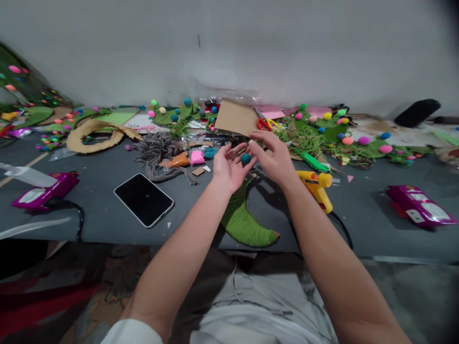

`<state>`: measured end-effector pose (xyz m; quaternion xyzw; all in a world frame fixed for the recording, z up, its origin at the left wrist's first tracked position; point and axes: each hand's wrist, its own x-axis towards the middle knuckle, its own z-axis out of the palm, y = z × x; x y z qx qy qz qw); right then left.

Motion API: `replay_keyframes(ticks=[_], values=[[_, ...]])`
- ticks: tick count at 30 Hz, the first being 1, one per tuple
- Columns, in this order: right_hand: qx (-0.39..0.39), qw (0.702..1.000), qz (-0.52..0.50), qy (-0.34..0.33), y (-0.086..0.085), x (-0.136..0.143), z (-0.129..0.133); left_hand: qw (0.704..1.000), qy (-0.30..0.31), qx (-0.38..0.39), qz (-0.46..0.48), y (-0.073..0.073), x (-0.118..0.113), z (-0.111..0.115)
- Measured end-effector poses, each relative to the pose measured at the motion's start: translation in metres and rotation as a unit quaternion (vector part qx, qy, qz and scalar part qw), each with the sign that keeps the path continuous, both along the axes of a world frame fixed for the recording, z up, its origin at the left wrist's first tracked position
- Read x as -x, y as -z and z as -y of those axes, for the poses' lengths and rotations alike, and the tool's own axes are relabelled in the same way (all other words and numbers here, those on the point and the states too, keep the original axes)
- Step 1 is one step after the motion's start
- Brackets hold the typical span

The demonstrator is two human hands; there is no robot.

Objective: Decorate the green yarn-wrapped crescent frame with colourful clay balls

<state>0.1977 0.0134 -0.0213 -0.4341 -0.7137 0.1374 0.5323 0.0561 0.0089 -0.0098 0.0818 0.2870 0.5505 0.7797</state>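
A small teal pom-pom (245, 158) lies on the cupped fingers of my left hand (231, 169), which is turned palm up. Close on its right, my right hand (271, 157) has its fingers stretched towards the left fingertips, with nothing visible in them. Whether the right fingers touch the pom-pom, I cannot tell. Below both hands, a crescent (247, 224) wrapped in green yarn lies on the table (193, 215), its upper part partly covered by the left hand. Some brown card shows at the crescent's tip.
A yellow glue gun (319, 186) lies right of my right forearm. On the left are a phone (144, 199), grey yarn (158, 150) and a brown ring (89, 136). Purple devices (419, 205) sit at both sides. Red scissors (264, 124) and cardboard (234, 117) lie behind.
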Motion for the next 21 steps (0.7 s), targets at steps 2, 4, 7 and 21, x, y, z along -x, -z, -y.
replay_keyframes(ticks=[2,4,7,21], values=[[0.019,0.999,0.046,-0.020,0.001,-0.004,0.002,1.000,-0.006,-0.007,-0.008,0.000,0.002,-0.001],[0.043,0.995,0.084,-0.032,0.003,-0.006,0.003,1.000,-0.009,-0.010,-0.014,0.000,0.003,-0.002],[0.065,0.992,0.100,-0.037,0.006,-0.006,0.002,1.000,-0.009,-0.015,-0.020,-0.001,0.006,-0.002],[-0.021,0.998,0.054,0.007,0.002,-0.005,0.005,0.976,0.138,-0.091,-0.141,-0.004,0.011,0.000]])
